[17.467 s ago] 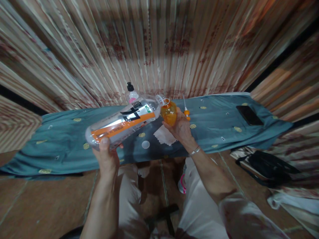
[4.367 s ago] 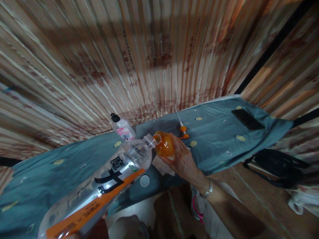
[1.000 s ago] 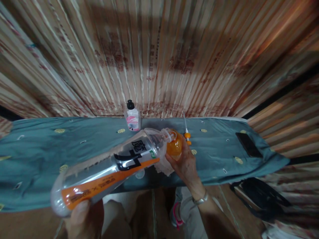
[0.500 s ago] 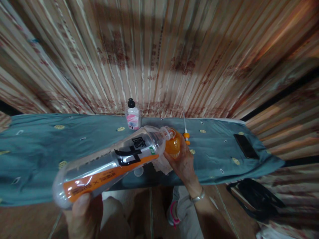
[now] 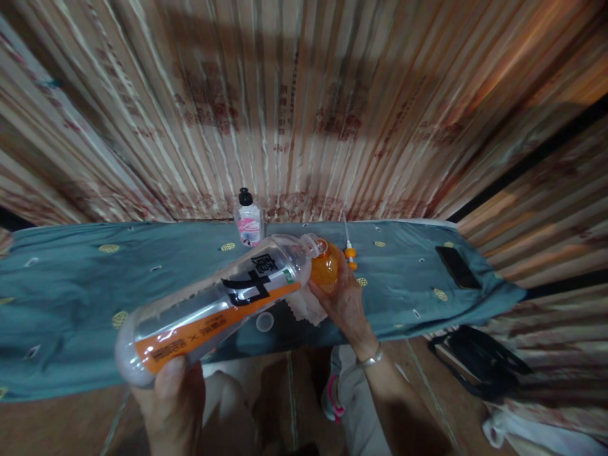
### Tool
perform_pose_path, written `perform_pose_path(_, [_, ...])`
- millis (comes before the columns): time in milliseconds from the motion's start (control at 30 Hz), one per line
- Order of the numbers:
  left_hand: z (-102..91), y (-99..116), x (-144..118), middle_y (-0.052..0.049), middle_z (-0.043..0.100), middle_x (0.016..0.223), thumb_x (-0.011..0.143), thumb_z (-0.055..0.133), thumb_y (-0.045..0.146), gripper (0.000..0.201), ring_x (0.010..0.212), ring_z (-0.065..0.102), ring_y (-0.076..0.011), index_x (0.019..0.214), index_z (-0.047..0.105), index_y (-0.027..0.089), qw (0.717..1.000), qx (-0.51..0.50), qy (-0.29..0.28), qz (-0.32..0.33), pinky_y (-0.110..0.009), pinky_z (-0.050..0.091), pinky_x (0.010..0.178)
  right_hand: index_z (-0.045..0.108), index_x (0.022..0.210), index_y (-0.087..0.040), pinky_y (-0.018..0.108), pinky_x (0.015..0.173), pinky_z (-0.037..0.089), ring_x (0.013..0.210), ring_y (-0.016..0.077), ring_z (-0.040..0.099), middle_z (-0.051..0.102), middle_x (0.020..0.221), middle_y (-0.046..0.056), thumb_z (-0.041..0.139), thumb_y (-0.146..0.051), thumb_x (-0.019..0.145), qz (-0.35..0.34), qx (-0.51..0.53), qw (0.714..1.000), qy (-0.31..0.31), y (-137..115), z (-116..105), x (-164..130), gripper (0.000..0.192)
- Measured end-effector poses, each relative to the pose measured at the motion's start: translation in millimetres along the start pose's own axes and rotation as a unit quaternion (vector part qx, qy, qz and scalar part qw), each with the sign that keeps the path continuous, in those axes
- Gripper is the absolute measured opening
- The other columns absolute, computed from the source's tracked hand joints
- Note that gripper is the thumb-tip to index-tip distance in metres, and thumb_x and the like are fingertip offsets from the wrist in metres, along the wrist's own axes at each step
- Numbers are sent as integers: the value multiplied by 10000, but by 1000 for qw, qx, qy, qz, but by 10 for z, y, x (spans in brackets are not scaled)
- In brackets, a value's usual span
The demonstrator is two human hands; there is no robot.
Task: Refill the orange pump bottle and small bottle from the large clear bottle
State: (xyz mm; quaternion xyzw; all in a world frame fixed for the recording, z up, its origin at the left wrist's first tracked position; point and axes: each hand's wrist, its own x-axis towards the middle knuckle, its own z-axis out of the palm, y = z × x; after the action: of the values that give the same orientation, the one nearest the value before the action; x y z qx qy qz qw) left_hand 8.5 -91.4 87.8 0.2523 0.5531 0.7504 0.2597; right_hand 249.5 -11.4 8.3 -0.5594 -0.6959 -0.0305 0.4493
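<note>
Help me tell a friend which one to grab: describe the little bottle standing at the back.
A long surface under a blue-green cloth runs along the striped curtain. At its back edge, near the middle, stands a small clear bottle. It alone has a black cap and a pink label.

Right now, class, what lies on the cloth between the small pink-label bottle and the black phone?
In the head view, an orange-collared nozzle piece lies on the teal cloth between the pink-label bottle and the phone.
</note>
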Motion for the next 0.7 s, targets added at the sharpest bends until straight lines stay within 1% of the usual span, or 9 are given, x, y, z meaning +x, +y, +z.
perform_pose_path(100, [-5, -3, 13, -26, 731, 964, 439, 898, 568, 578, 901, 662, -248, 888, 734, 243, 1000, -21, 2, -8, -329, 606, 710, 346, 1606, -121, 618, 1010, 620, 1276, 395, 689, 674, 1395, 267, 660, -567, 962, -5, 0, 1000, 10, -15, 8, 18, 843])
perform_pose_path(200, [7, 12, 20, -32, 734, 1005, 480, 875, 512, 509, 853, 642, -210, 882, 736, 233, 1000, -21, -8, 6, -249, 532, 578, 371, 1603, -135, 633, 1040, 612, 1267, 390, 695, 687, 1379, 244, 672, -538, 960, 3, -5, 1000, 10, -34, 12, 32, 816])
perform_pose_path(267, [15, 21, 25, -31, 730, 990, 482, 867, 477, 478, 797, 616, -186, 865, 732, 223, 999, -31, -15, 12, -227, 489, 532, 380, 1597, -128, 632, 1048, 610, 1269, 391, 694, 684, 1381, 247, 681, -541, 951, 6, -1, 1000, 9, -38, 16, 35, 824])
perform_pose_path(367, [5, 9, 35, -21, 711, 934, 466, 869, 428, 450, 731, 570, -160, 823, 703, 210, 999, -47, -20, 13, -226, 458, 515, 366, 1601, -123, 653, 1037, 606, 1276, 399, 689, 673, 1393, 264, 686, -529, 946, -1, 11, 1000, 13, -28, 28, 35, 835])
perform_pose_path(500, [-34, -57, 47, -25, 698, 915, 520, 835, 442, 407, 701, 542, -150, 790, 643, 205, 999, -28, -22, 19, -262, 472, 582, 367, 1594, -117, 651, 1018, 617, 1274, 401, 692, 682, 1384, 265, 699, -501, 934, 5, 12, 1000, 16, -15, 53, 42, 833])
perform_pose_path(600, [-40, -91, 50, -8, 661, 854, 551, 798, 437, 379, 698, 553, -155, 802, 625, 211, 999, -22, -26, 22, -266, 464, 579, 401, 1568, -95, 629, 1003, 633, 1269, 405, 695, 689, 1373, 268, 701, -528, 919, 18, 8, 1000, 13, -8, 64, 50, 836])
perform_pose_path(700, [-29, -85, 46, 2, 646, 833, 533, 807, 377, 389, 705, 575, -158, 852, 653, 215, 998, -47, -37, 13, -245, 467, 549, 432, 1549, -102, 611, 1027, 626, 1283, 395, 691, 687, 1389, 255, 703, -543, 916, 21, 6, 1000, 4, 3, 61, 55, 818])
